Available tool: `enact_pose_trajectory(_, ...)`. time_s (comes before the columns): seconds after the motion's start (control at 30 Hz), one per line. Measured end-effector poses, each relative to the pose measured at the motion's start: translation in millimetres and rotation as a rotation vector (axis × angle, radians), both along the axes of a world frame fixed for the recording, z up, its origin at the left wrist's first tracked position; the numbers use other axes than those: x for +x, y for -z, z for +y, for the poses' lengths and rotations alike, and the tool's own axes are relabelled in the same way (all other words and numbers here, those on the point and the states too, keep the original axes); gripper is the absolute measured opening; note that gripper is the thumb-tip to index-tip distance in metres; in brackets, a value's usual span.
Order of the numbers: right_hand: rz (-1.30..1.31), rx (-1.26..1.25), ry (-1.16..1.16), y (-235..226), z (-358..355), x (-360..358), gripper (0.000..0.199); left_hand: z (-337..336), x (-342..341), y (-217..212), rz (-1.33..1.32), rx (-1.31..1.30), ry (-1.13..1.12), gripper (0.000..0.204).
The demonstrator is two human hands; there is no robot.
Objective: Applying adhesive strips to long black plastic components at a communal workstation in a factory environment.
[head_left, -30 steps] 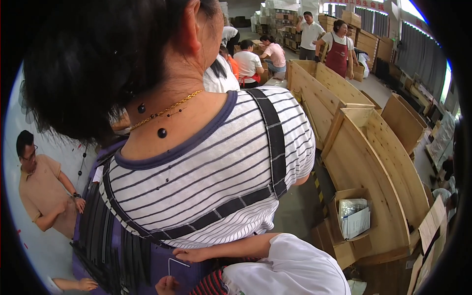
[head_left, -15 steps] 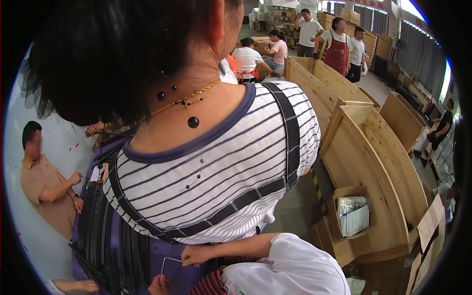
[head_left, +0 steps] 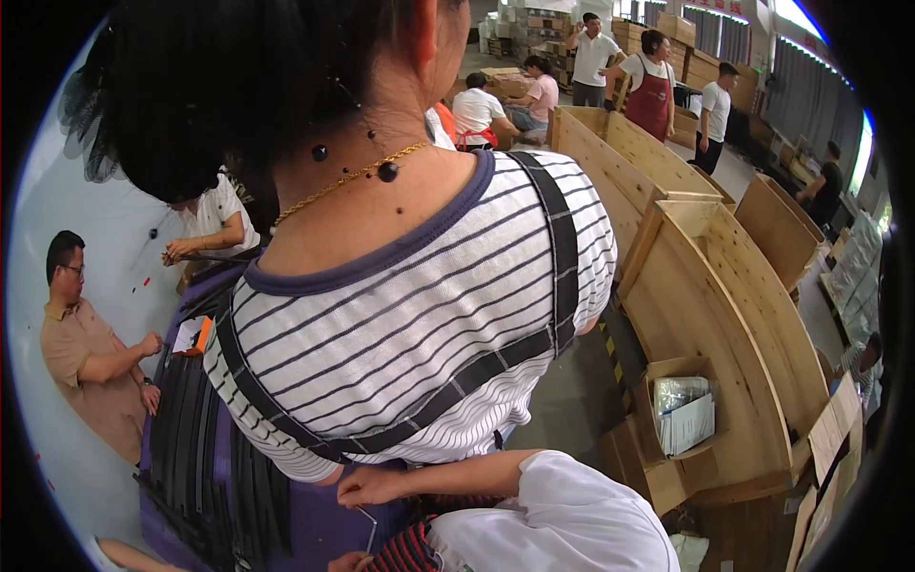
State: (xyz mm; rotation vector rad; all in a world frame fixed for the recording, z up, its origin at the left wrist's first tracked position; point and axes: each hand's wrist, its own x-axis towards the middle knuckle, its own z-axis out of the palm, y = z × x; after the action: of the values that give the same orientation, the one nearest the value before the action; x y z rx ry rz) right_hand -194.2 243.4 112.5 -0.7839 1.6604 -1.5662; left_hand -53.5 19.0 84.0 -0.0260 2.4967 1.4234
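Note:
At the lower edge, a bare forearm from a white sleeve reaches left. My right hand [head_left: 370, 486] is closed, fingertips together, at the upper end of a thin silvery bent metal rod [head_left: 374, 529]. Just below, my left hand [head_left: 348, 562] is closed around the rod's lower end, partly cut off by the frame. Both hands are over a purple-topped table [head_left: 310, 505]. Next to them lie many long black strips [head_left: 186, 429]. Directly ahead, a person in a striped shirt [head_left: 410, 315] has their back to me and hides much of the table.
Long wooden crates [head_left: 724, 324] stand at the right. An open cardboard box [head_left: 710, 458] holds wrapped items and papers. A co-worker in a tan shirt [head_left: 95, 372] stands across the table, near an orange-and-white box [head_left: 193, 336]. Several other people work behind.
The bent rod has swung round and both hands have shifted, the left toward the right. A co-worker's hand at lower left has drawn away. People in the background have moved.

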Motion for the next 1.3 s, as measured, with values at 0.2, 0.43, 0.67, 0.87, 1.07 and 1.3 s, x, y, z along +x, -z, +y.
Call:
enact_pose_trajectory(0.2,0.154,-0.169,0.001,-37,-4,23,0.028,-6,-4,44,-0.184,0.012,0.050,0.018)
enact_pose_trajectory(0.43,0.340,-0.285,-0.155,-55,3,38,0.014,-31,-26,49,-0.210,0.020,0.026,0.020)
enact_pose_trajectory(0.67,0.701,-0.267,0.023,-43,7,45,0.015,-26,-43,-7,0.114,0.042,-0.164,0.015)
enact_pose_trajectory(0.87,0.791,0.103,-0.033,-17,10,43,0.018,5,-30,-77,0.204,-0.149,-0.241,0.021)
enact_pose_trajectory(1.07,0.514,0.082,0.050,3,10,36,0.019,45,-12,-78,0.097,0.090,-0.366,0.021)
enact_pose_trajectory(1.3,-0.513,-0.010,-0.010,25,-16,34,0.022,75,42,-61,0.272,0.133,-0.543,0.019)
